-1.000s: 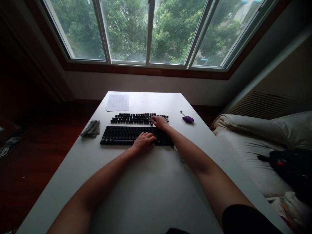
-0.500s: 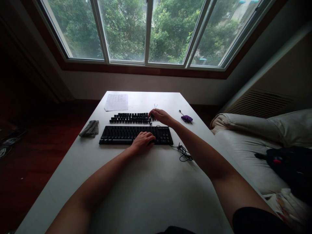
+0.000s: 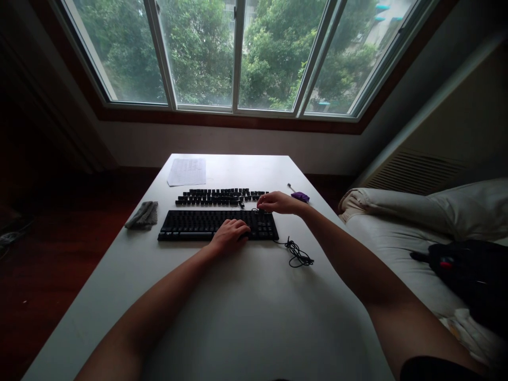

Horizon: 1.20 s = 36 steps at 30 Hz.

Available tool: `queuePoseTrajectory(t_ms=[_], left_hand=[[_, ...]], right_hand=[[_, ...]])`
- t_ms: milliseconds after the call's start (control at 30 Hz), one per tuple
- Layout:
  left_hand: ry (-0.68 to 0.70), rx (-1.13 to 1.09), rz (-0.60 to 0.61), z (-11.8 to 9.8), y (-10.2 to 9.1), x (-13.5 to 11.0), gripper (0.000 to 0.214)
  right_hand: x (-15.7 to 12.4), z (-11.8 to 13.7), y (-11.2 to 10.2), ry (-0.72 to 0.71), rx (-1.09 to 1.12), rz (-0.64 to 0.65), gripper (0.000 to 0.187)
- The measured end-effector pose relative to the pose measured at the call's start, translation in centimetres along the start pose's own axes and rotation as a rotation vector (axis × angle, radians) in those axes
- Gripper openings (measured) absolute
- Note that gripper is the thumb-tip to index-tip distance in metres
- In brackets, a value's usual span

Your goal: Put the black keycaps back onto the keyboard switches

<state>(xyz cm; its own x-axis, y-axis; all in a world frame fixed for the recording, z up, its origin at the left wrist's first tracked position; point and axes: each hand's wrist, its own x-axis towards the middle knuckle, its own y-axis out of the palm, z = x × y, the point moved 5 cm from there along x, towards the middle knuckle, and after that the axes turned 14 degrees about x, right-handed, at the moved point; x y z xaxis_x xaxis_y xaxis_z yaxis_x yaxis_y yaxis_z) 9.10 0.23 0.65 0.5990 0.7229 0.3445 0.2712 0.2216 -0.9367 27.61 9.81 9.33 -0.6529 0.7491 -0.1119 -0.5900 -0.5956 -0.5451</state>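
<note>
A black keyboard point(image 3: 190, 226) lies across the white table. My left hand point(image 3: 229, 235) rests palm down on its lower right part, the fingers stretched loosely over the keys. Over the keyboard's top right corner is my right hand point(image 3: 278, 202), its thumb and fingertips pinched together. Whatever they grip is too small and dark to make out. Just behind the keyboard, loose black keycaps point(image 3: 210, 197) stand in rows, and the right fingertips are close to the right end of these rows.
A grey cloth point(image 3: 143, 215) lies left of the keyboard and a printed sheet point(image 3: 187, 172) at the far left. Toward the right are a purple object point(image 3: 300, 196), a thin brush-like stick point(image 3: 291, 188) and a coiled black cable point(image 3: 298, 255). A padded seat point(image 3: 381, 238) stands beside the table point(image 3: 222, 307).
My right hand has moved right and toward me, from the keycap rows to the keyboard's top right corner. Thin wire prongs seen beyond it earlier no longer show. My left hand stays on the keyboard.
</note>
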Motion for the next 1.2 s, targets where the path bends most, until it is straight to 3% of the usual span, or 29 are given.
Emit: queuePoseTrajectory(t_ms=[267, 633, 867, 1033, 1200], left_hand=[[0.0, -0.005, -0.005, 0.0, 0.0, 0.1, 0.022], [-0.002, -0.003, -0.009, 0.0, -0.2, 0.0, 0.022], [0.003, 0.001, -0.004, 0.0, -0.2, 0.0, 0.023], [0.004, 0.003, -0.005, 0.1, -0.1, 0.0, 0.023], [-0.005, 0.007, 0.001, 0.1, 0.0, 0.0, 0.023]], right_hand=[[-0.8, -1.0, -1.0, 0.035, -0.005, -0.025, 0.041], [-0.3, -2.9, -1.5, 0.092, 0.157, 0.02, 0.046], [-0.9, -0.9, 0.1, 0.048, -0.04, 0.116, 0.037], [-2.0, 1.3, 0.9, -0.052, -0.257, 0.021, 0.035], [-3.0, 2.2, 1.1, -0.11, -0.327, -0.131, 0.034]])
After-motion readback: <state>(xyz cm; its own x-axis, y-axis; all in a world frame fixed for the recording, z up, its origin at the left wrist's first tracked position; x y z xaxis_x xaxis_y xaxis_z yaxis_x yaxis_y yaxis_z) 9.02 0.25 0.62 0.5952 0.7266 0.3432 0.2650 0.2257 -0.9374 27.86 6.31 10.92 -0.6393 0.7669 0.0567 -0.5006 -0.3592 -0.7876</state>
